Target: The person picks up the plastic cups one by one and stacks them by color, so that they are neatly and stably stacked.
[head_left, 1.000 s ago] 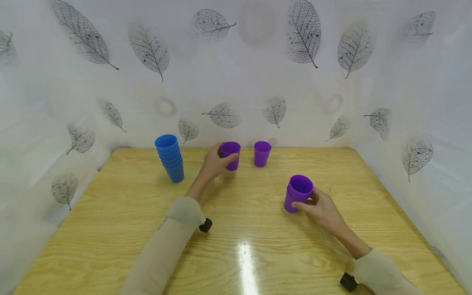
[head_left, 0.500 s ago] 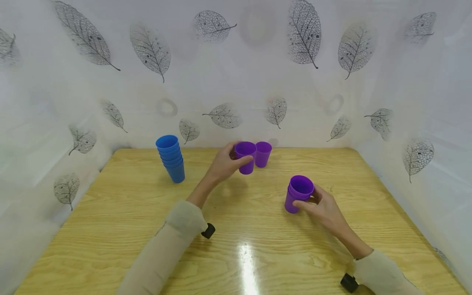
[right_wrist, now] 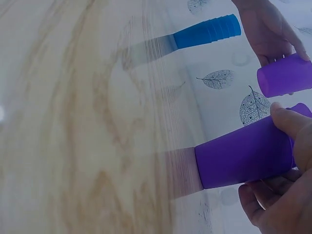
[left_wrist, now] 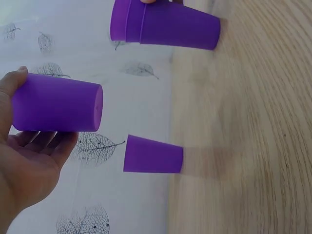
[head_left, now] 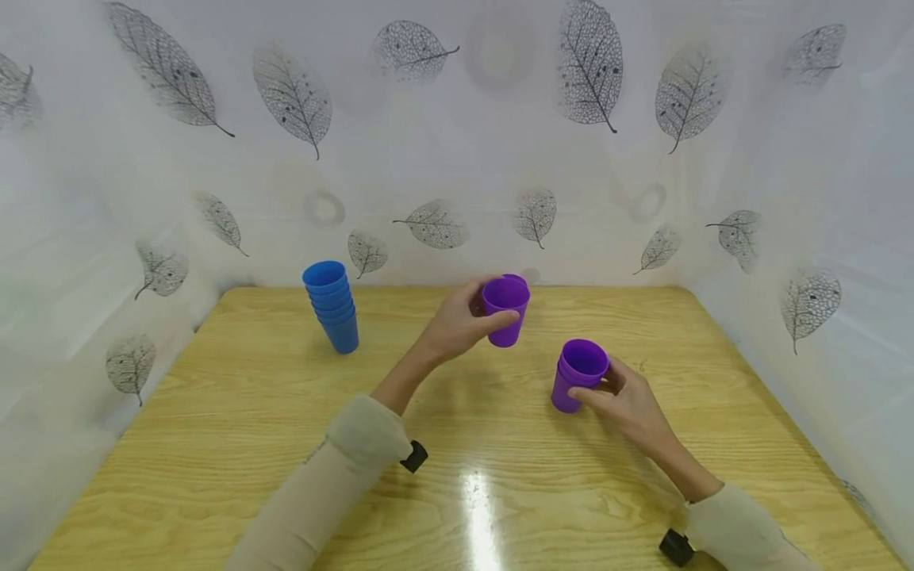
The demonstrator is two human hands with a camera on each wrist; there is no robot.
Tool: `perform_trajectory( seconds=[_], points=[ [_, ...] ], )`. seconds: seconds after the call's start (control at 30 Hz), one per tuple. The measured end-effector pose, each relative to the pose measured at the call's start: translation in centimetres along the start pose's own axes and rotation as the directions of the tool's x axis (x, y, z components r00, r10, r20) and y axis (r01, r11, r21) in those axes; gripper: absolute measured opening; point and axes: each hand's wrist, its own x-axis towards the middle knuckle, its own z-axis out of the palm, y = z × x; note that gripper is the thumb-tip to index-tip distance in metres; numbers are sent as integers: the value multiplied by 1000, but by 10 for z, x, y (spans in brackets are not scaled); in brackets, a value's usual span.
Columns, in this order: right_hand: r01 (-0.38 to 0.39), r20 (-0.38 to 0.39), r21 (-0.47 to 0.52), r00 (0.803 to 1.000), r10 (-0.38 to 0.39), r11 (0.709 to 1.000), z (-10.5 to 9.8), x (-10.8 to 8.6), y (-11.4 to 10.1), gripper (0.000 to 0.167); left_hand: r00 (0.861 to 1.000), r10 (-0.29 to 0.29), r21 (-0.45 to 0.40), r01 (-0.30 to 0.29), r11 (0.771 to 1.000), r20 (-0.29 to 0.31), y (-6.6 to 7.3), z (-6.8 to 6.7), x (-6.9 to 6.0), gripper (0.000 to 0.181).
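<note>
My left hand [head_left: 457, 321] grips a purple cup [head_left: 504, 331] in the air, thumb on the near side and mouth upward. Behind it in the head view, a single purple cup [left_wrist: 153, 156] is nearly hidden; the left wrist view shows it standing apart on the table. To the right, my right hand [head_left: 631, 408] holds a stack of nested purple cups [head_left: 566, 390] from its right side, with two rims showing. That stack is upright with its base on or close to the tabletop.
A leaning-looking stack of several blue cups [head_left: 337, 313] stands at the back left of the wooden table [head_left: 214, 444]. White leaf-patterned sheeting [head_left: 457, 143] surrounds the table at the back and sides.
My left hand has lifted the purple cup and carried it rightward, now in front of the single standing cup. My right hand and its stack have stayed in place.
</note>
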Motion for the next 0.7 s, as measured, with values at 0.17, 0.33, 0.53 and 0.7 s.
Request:
perform_trajectory(
  seconds=[0.17,0.33,0.53,0.7],
  points=[
    [2,8,3,1000,-2,1000,-1,0,0,56,1000,14,-21,-13,1000,16,7,10,0,54],
    [8,15,27,1000,-9,1000,-1,0,1,52,998,39,-27,-38,999,51,14,23,2,55],
    [34,36,47,999,-36,998,-1,0,0,47,996,59,-45,-55,997,74,21,36,6,59],
    [25,51,49,998,-28,998,-2,1,-1,48,995,70,-51,-66,996,77,27,48,11,53]
  ],
)
